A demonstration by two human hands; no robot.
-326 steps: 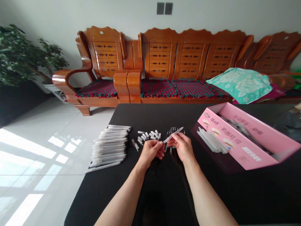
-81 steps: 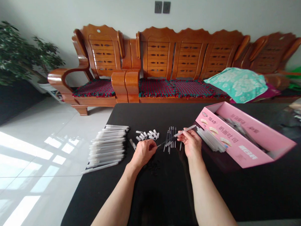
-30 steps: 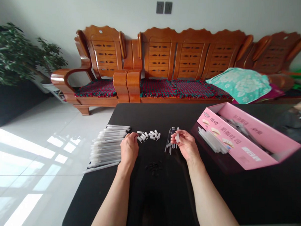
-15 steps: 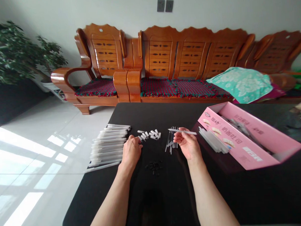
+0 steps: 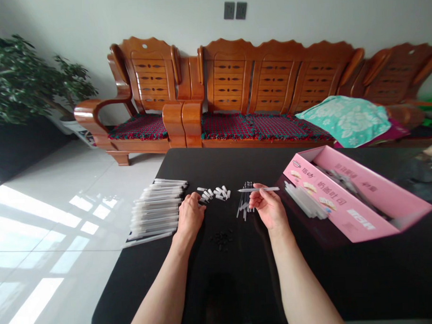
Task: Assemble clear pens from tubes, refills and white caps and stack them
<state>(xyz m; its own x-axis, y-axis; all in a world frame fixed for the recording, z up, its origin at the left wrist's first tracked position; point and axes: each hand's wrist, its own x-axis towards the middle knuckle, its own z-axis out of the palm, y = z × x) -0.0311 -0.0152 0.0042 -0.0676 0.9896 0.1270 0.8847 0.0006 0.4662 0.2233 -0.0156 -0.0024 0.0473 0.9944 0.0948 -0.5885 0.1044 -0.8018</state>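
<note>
My right hand (image 5: pixel 269 209) pinches a slim white pen barrel (image 5: pixel 270 189), held level above a small heap of dark refills (image 5: pixel 245 204). My left hand (image 5: pixel 189 215) rests on the black table (image 5: pixel 241 284) with its fingers curled at the near edge of a scatter of white pen caps (image 5: pixel 215 193); what the fingertips grip is hidden. A neat stack of finished white pens (image 5: pixel 156 211) lies just left of that hand.
An open pink box (image 5: pixel 359 199) stands at the right, with a bundle of clear barrels (image 5: pixel 304 201) against its near side. Small black bits (image 5: pixel 221 238) lie between my hands. Wooden chairs and a bench (image 5: pixel 235 90) stand beyond the table, a plant (image 5: pixel 22 79) at left.
My left hand moved from the middle over to the caps. My right hand turned the barrel from upright to level, pointing left.
</note>
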